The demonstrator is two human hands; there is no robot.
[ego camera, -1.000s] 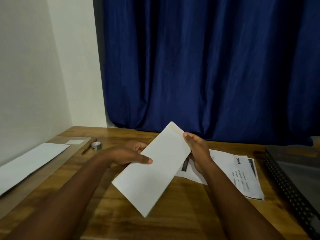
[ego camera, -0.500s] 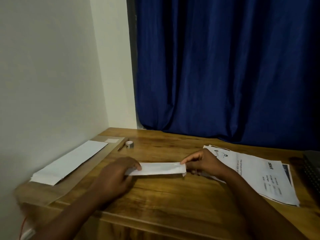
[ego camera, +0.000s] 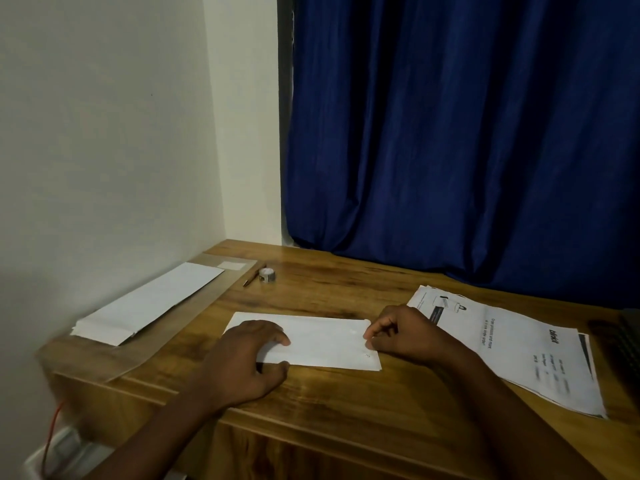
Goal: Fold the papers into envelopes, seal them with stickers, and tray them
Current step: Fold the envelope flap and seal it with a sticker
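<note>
A white folded paper [ego camera: 322, 342] lies flat on the wooden table [ego camera: 346, 403], long side left to right. My left hand [ego camera: 242, 362] grips its left end, fingers on top and thumb at the near edge. My right hand [ego camera: 401, 332] pinches its right end with curled fingers. A stack of printed sheets [ego camera: 519, 344] lies to the right. A pile of folded white papers [ego camera: 145, 303] rests on a flat tan tray [ego camera: 194, 306] at the left by the wall. A small roll of stickers [ego camera: 267, 274] stands behind the paper.
A pen [ego camera: 252, 277] lies beside the roll. A dark mesh tray edge [ego camera: 628, 337] shows at the far right. A blue curtain [ego camera: 450, 133] hangs behind the table, and a white wall closes the left side. A red cable [ego camera: 52, 431] hangs below the table's left corner.
The folded paper, held up tilted in the air a second ago, has been turned level and laid flat on the table. The view has swung left.
</note>
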